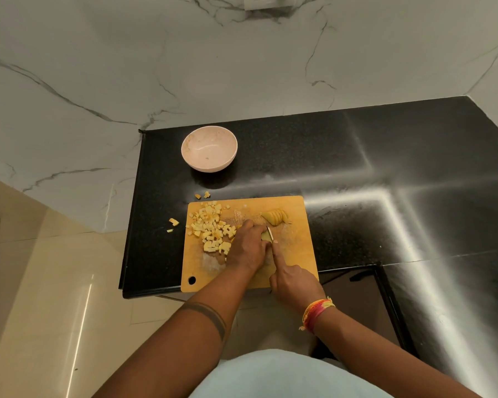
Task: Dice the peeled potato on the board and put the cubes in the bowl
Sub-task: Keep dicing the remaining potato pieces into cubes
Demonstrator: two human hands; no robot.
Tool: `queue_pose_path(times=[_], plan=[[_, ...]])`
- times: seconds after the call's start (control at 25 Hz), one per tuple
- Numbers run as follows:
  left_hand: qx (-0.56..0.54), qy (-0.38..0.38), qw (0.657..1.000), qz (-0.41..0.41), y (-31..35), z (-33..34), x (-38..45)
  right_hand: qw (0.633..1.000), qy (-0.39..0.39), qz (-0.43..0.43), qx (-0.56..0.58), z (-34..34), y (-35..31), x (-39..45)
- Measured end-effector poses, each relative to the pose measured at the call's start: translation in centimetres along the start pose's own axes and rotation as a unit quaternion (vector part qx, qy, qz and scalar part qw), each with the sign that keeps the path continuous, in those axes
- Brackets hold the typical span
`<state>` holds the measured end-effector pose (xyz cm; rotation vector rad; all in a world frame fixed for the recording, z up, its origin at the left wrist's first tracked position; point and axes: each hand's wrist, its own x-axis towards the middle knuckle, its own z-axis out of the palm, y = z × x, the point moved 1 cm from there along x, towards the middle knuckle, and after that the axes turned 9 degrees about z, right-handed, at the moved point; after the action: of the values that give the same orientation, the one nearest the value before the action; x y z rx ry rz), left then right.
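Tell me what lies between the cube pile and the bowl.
In the head view, two stray potato bits on bare black counter lie between the cube pile and the bowl.

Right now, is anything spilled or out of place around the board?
Yes. A few potato pieces have escaped the cutting board onto the black counter: two past its far left corner, two more off its left edge. The bowl holds no cubes yet.
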<state>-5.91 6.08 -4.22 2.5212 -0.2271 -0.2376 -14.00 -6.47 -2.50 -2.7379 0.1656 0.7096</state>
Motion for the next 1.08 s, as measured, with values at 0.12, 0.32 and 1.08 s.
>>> queue_pose_path(times=[0.12, 0.32, 1.08], plan=[[0.000, -0.003, 1.000, -0.005, 0.1, 0.1, 0.1, 1.000, -0.006, -0.007, 0.002, 0.8, 0.9, -1.8], [-0.015, 0.000, 1.000, -0.011, 0.0, 0.1, 0.0, 1.000, -0.010, -0.011, 0.002, 1.5, 2.2, -3.6], [-0.014, 0.027, 0.999, -0.032, 0.2, -0.3, -0.2, 1.000, -0.011, -0.008, 0.013, -0.7, -1.0, 0.7]])
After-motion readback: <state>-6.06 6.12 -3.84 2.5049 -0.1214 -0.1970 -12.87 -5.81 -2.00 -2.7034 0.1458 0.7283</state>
